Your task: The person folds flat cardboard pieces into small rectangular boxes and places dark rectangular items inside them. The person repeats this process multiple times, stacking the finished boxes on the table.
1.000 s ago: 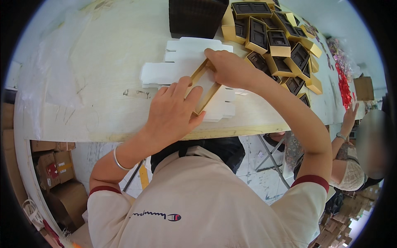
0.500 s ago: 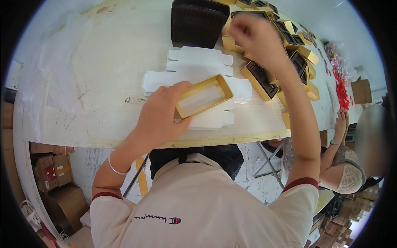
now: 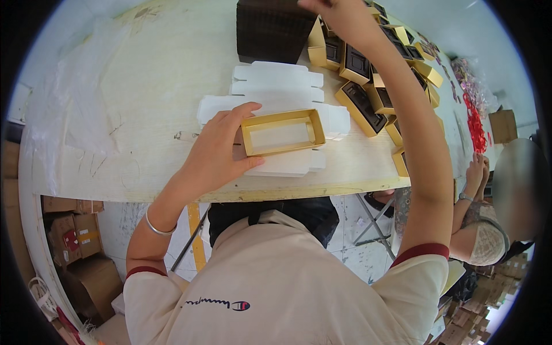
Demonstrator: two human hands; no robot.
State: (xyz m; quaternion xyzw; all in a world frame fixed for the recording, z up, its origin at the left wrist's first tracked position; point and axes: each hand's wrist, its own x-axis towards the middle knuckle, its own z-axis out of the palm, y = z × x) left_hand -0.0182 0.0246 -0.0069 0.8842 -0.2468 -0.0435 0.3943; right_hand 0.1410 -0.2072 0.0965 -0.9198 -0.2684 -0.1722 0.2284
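My left hand (image 3: 215,141) holds the left end of an open gold box (image 3: 283,150), fingers along its far side and thumb at its near side. The box is rectangular with a pale inside bottom, and lies over a pile of flat white carton blanks (image 3: 276,72). At the top edge of the view my right hand (image 3: 339,14) reaches over a tall black-brown ridged block (image 3: 270,31), which looks like a stack of nested plastic trays. Its fingertips are partly cut off, so what they touch cannot be made out.
Several gold boxes with dark inserts (image 3: 362,109) crowd the table's right side. Clear plastic film (image 3: 75,109) lies at the left. Further right are red ribbons (image 3: 474,123) and a seated person (image 3: 480,236). Cardboard boxes (image 3: 86,282) stand below the table at left.
My right hand has moved up and left from over the gold boxes to the top of the dark stack. The gold box in my left hand has turned from tilted to nearly level.
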